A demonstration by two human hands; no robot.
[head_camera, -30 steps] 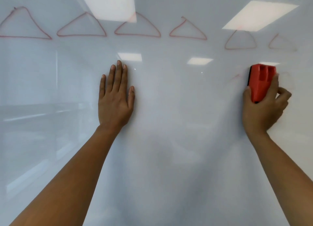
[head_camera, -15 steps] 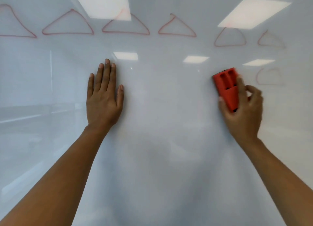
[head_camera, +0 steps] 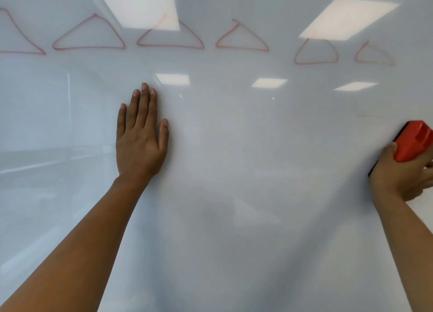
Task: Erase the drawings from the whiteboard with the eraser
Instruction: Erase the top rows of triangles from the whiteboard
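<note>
The red eraser (head_camera: 413, 142) sits at the far right of the view, partly cut by the frame's edge, with its dark felt side against the whiteboard (head_camera: 246, 218) and its body tilted so the top leans to the right. The right hand (head_camera: 403, 173) is clamped on the eraser's lower end: the thumb lies along its left side, while the fingers curl round the far side and run partly out of view. Just above and to the left of the eraser, the board carries a very faint greyish mark (head_camera: 365, 114), too pale to read as a shape. Higher up, a row of red triangle drawings (head_camera: 90, 36) runs along the top of the board, well apart from the eraser. Six show, the leftmost cut off by the frame and the two at the right thinner and paler than the rest. The left hand (head_camera: 140, 143) rests flat on the board near the middle, below the row of triangles, with its fingers straight, close together and pointing up and its thumb slightly out to the right. Both bare forearms reach in from the bottom corners. The glossy surface mirrors bright ceiling light panels (head_camera: 138, 6), some of which overlap the triangle tops.
</note>
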